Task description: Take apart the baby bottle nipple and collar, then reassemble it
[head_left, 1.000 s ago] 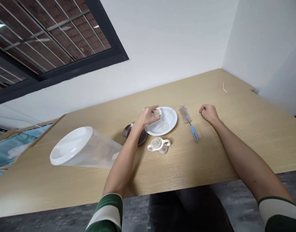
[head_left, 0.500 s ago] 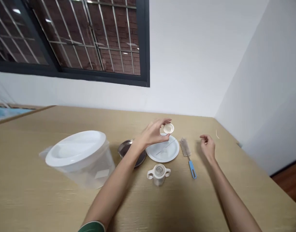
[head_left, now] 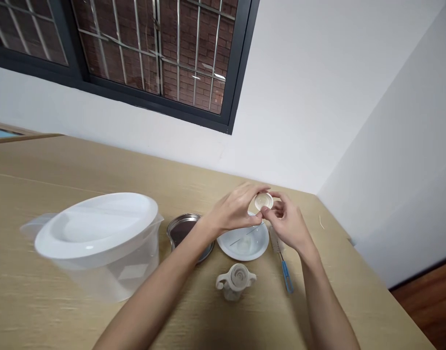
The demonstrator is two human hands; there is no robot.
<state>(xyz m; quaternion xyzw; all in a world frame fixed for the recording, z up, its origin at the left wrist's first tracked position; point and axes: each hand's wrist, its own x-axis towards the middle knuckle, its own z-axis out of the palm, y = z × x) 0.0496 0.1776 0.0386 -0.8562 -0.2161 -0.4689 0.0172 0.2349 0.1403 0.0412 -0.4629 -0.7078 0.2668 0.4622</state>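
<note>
My left hand holds a small round cream-coloured cap up above the white plate. My right hand has come against the same cap, its fingertips pinching the cap's right rim. Both hands hover over the plate, which carries a thin straw-like rod and a small clear piece. Just in front of the plate stands a small two-handled cup part on the wooden table.
A large clear plastic jug with a white lid stands at the left. A shallow steel dish lies left of the plate. A blue-handled bottle brush lies right of it. White walls meet at the table's far right corner.
My left hand lifted the cap off the plate and raised it. My right hand left the table and moved left to meet the cap. The view tilted up and levelled.
</note>
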